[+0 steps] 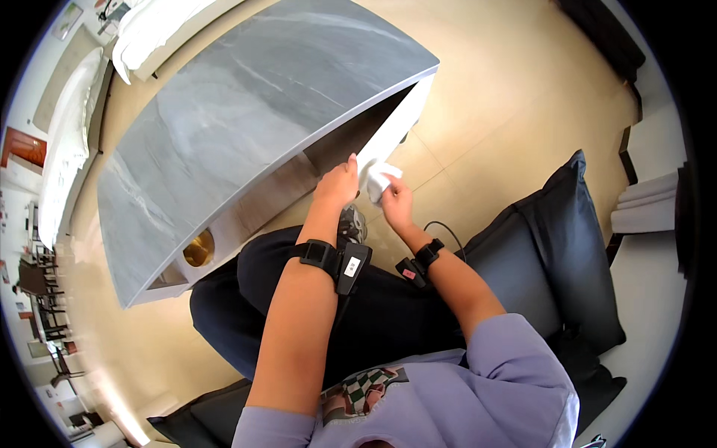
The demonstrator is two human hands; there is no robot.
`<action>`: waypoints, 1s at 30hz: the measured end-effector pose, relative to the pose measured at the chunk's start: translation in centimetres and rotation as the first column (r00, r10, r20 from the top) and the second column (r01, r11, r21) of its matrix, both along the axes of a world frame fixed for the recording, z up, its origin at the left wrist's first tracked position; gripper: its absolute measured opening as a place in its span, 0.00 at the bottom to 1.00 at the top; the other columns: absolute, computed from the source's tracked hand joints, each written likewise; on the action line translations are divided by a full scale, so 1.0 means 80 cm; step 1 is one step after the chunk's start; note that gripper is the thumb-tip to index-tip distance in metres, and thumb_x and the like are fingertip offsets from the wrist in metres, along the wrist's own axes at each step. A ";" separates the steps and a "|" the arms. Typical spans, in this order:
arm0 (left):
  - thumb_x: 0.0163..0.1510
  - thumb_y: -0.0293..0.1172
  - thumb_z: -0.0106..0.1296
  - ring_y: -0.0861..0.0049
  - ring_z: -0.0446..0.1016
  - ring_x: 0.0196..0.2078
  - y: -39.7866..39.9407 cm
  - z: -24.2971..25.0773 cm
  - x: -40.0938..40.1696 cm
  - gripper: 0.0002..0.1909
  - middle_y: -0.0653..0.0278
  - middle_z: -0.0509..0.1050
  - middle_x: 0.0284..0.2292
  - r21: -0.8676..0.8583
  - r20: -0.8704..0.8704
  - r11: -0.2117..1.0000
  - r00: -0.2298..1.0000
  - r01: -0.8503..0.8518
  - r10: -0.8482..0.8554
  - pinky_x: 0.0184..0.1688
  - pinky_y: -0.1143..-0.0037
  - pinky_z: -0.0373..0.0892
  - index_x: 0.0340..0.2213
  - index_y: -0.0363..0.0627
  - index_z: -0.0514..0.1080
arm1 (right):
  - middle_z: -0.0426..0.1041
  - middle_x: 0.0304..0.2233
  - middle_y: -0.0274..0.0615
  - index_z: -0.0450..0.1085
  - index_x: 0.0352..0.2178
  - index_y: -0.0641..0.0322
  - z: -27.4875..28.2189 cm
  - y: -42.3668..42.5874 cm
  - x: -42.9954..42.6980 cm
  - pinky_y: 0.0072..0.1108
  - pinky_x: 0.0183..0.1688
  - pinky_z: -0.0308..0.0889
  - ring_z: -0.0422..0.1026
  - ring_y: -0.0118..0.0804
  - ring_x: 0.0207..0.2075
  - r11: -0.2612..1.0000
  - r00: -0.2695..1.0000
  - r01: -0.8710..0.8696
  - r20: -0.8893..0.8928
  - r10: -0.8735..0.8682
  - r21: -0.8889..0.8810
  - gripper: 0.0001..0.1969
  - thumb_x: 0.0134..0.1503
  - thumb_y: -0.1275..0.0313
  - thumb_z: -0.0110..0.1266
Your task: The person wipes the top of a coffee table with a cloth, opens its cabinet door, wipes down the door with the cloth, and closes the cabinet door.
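A coffee table with a grey marble-patterned top (pixel 252 101) stands before me, and a white panel (pixel 400 115), perhaps a cabinet door or drawer front, juts out from its near side at an angle. My left hand (pixel 338 182) is at the near end of that panel, fingers against its edge. Just to the right, my right hand (pixel 396 203) holds a crumpled white cloth or tissue (pixel 380 182) by its lower right part, against or close to the panel's end. Black devices are strapped to both my forearms.
A round golden object (pixel 199 248) sits in the table's open compartment. Black cushions (pixel 515 252) lie to my right, with a thin black cable (pixel 448 227) nearby. My shoe (pixel 352 224) is below my hands. Beds with white covers (pixel 70 134) stand at the far left.
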State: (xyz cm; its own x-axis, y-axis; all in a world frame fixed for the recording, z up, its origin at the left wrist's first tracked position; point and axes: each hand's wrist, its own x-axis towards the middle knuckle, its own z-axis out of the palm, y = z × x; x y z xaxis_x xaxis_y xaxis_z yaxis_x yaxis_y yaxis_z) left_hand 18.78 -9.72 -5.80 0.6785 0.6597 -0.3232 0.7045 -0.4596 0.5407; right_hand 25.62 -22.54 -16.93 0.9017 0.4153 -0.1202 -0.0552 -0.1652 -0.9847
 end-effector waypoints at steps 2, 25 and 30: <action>0.59 0.47 0.23 0.48 0.66 0.46 -0.001 -0.002 0.003 0.30 0.44 0.70 0.40 -0.031 0.004 0.999 1.000 0.025 -0.025 0.50 0.62 0.61 0.39 0.38 0.71 | 0.71 0.32 0.43 0.68 0.38 0.69 -0.032 0.002 0.008 0.27 0.31 0.68 0.71 0.34 0.30 0.995 0.923 0.063 -0.385 -0.029 0.078 0.12 0.51 0.80 0.42; 0.59 0.43 0.35 0.55 0.67 0.48 0.034 -0.057 -0.015 0.24 0.43 0.70 0.43 -0.308 0.155 0.952 0.987 0.005 0.045 0.50 0.69 0.61 0.43 0.32 0.68 | 0.72 0.31 0.43 0.68 0.37 0.69 0.027 0.013 -0.033 0.23 0.31 0.69 0.73 0.33 0.29 0.875 0.617 0.158 -0.738 0.273 0.457 0.12 0.51 0.75 0.47; 0.59 0.45 0.33 0.54 0.66 0.49 0.017 -0.046 -0.011 0.26 0.43 0.69 0.44 -0.206 0.122 0.977 0.992 0.046 -0.021 0.51 0.68 0.60 0.45 0.32 0.67 | 0.72 0.29 0.41 0.67 0.38 0.69 0.005 0.001 -0.006 0.23 0.31 0.67 0.71 0.33 0.28 0.977 0.856 0.009 -0.506 0.101 0.211 0.13 0.50 0.75 0.45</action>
State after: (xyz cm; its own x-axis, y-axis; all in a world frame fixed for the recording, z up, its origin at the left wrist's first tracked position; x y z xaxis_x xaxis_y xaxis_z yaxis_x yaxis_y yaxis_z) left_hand 17.89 -8.33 -9.46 0.7409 0.5623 -0.3672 0.6157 -0.3505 0.7057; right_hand 25.14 -22.44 -16.50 0.7139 0.5194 -0.4696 -0.5573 0.0153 -0.8302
